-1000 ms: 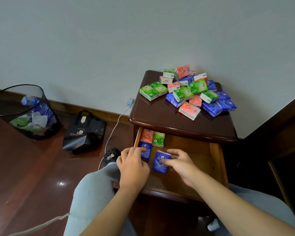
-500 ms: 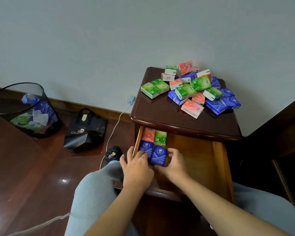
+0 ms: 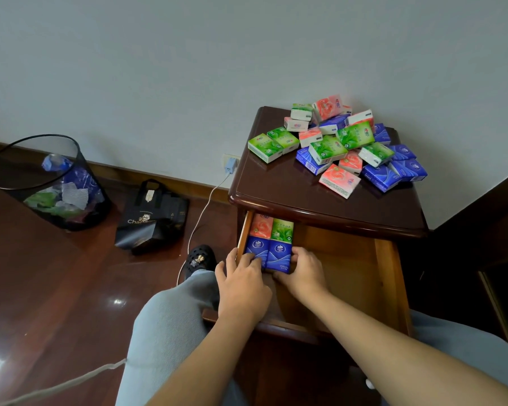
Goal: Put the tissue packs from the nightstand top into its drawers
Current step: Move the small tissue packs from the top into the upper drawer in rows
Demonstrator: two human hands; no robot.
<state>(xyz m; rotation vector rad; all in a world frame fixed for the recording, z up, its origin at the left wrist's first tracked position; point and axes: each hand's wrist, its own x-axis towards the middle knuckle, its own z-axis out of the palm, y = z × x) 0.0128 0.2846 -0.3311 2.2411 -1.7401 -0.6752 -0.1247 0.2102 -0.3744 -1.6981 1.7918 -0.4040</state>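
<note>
The nightstand's top drawer is pulled open. In its left corner lie a pink pack and a green pack, with two blue packs in front of them. My left hand curls its fingers over the near edge of the left blue pack. My right hand grips the right blue pack at its right and near edges, flat beside the other. A pile of several green, pink and blue tissue packs lies on the nightstand top toward the back right.
A black mesh bin with rubbish stands at the left wall. A black bag lies on the wooden floor. A white charger cable runs from the wall socket down the nightstand's left side. My grey-clad knee sits by the drawer front.
My right hand has carried the blue pack forward and laid it beside the left blue pack, behind which the green pack lies. My left hand stayed on the left blue pack.
</note>
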